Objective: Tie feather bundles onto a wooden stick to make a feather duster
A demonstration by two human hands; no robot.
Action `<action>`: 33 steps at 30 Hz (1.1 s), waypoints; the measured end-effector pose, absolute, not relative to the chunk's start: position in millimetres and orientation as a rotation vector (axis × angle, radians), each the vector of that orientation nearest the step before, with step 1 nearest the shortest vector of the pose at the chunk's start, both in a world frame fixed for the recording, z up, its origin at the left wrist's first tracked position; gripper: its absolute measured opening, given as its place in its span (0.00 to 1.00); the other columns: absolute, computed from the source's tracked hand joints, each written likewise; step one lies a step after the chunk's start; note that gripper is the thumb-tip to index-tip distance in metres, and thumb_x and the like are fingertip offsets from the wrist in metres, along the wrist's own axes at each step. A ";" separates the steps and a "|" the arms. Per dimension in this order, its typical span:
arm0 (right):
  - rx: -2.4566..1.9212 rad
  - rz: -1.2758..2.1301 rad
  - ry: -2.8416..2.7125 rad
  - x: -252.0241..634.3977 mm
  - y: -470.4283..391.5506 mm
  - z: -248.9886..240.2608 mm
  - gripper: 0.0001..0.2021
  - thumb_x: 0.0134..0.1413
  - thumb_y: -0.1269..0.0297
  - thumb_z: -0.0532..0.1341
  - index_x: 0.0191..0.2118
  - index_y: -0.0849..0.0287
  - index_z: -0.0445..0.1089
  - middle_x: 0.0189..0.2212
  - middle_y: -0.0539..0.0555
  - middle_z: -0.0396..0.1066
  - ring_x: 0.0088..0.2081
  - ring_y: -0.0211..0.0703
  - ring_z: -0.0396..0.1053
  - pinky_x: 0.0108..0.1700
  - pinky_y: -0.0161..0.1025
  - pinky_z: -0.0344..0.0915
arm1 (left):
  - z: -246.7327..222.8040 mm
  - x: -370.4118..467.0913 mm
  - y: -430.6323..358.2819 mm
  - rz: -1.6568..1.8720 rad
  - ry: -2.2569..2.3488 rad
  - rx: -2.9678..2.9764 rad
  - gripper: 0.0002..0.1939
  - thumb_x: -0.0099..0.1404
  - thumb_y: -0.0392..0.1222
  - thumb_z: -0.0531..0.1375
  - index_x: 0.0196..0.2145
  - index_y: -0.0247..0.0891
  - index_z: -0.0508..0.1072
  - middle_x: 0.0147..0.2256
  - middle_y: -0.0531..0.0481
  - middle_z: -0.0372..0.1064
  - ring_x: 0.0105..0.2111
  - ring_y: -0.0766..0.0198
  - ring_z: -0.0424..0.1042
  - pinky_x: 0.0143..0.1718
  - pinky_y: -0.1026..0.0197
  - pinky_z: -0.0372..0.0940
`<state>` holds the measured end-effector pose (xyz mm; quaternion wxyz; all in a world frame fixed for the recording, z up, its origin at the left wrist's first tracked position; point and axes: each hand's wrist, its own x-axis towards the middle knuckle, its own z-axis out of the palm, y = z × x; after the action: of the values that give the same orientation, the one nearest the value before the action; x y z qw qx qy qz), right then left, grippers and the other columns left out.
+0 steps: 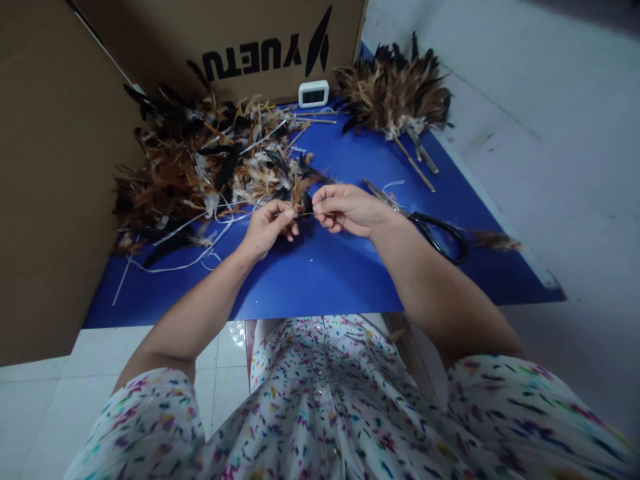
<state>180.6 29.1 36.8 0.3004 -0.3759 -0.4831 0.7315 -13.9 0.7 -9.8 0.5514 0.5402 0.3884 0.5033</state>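
Observation:
Between thumb and fingers, my left hand (270,227) pinches a small brown feather tuft (301,190) by its lower end, tips pointing up. My right hand (350,210) is closed close beside it, gripping a thin pale strand (309,214) that runs across to the left fingertips. Whether the strand is string or a thin stick, I cannot tell. A large heap of brown, black and white feathers (175,167) lies just beyond my left hand. Partly behind my right forearm are scissors with black handles (443,237), their blades pointing away to the left.
The blue tabletop (310,280) carries white plastic strips (200,257) at left. Bundled feather dusters (395,93) with stick handles lie at the back right. A small white digital clock (313,95) stands before a cardboard box (270,40). A loose feather (495,240) rests at right, near the wall.

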 end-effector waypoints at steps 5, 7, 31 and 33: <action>-0.992 1.967 -1.300 179.5 29.8 36.1 0.06 0.46 0.77 0.61 0.26 0.62 0.64 0.16 0.48 0.65 0.15 0.29 0.59 0.14 0.26 0.53 | -7.3 -10.9 -4.5 1.092 0.880 1.365 0.21 0.55 0.57 0.68 0.29 0.36 0.70 0.21 0.54 0.70 0.19 0.70 0.70 0.20 0.68 0.66; -0.999 1.966 -1.302 178.8 29.7 35.3 0.06 0.46 0.77 0.60 0.25 0.62 0.64 0.16 0.48 0.65 0.15 0.29 0.59 0.14 0.26 0.53 | -6.9 -10.6 -4.9 1.086 0.884 1.370 0.21 0.54 0.57 0.68 0.29 0.35 0.71 0.20 0.54 0.69 0.19 0.71 0.69 0.20 0.68 0.66; -0.837 1.724 -1.269 177.4 31.5 24.2 0.19 0.36 0.68 0.75 0.34 0.61 0.67 0.25 0.50 0.76 0.23 0.31 0.70 0.25 0.29 0.66 | -7.7 -13.2 -0.4 1.194 0.856 1.017 0.18 0.52 0.49 0.71 0.28 0.34 0.69 0.30 0.53 0.74 0.19 0.75 0.66 0.19 0.70 0.63; -0.841 1.682 -1.264 176.0 31.3 23.6 0.19 0.35 0.67 0.75 0.34 0.60 0.67 0.24 0.49 0.75 0.23 0.32 0.70 0.25 0.29 0.66 | -8.1 -12.8 -1.1 1.170 0.865 1.021 0.19 0.52 0.50 0.71 0.28 0.34 0.69 0.30 0.52 0.74 0.19 0.75 0.66 0.19 0.70 0.63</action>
<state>176.0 31.3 23.6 0.4240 -0.3360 -0.5053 0.6723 -12.8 -1.1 -8.1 0.6304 0.4459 0.3777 0.5110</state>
